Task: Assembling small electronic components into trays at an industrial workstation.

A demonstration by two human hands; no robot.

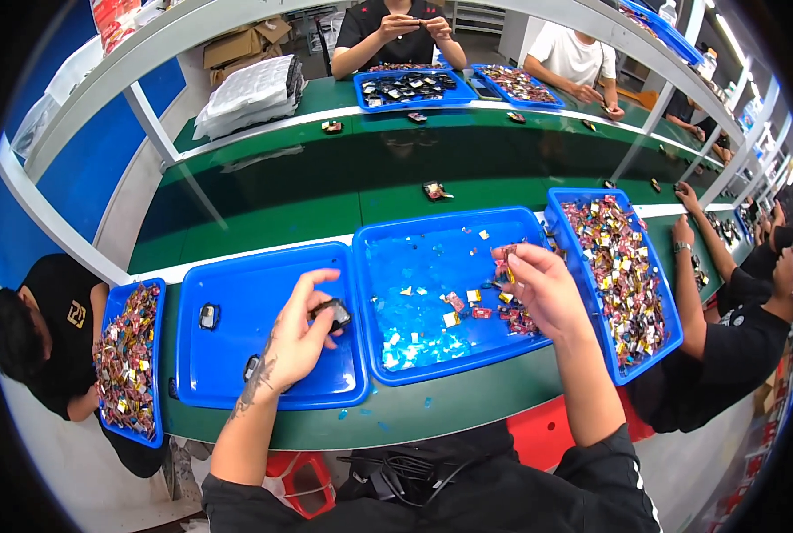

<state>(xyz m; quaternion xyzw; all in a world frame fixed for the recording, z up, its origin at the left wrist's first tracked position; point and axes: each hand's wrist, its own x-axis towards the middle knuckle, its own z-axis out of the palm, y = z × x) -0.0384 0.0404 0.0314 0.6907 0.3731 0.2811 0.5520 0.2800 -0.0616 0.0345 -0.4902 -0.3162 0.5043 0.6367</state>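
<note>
While the left hand (300,333) is pinching a small black rectangular component (332,312) between thumb and fingertips over the right edge of the empty-looking blue plastic tray (236,373), the right hand (543,286) is pinching a small red-and-gold wrapped piece (506,255) above the middle blue tray (432,226). Keeping both grips light and level should prevent dropping either part.

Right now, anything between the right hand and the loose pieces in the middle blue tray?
Nothing visible. The right hand hangs over the middle blue tray, the small pieces lying open just under it. The left hand holds a small black part aside.
</note>
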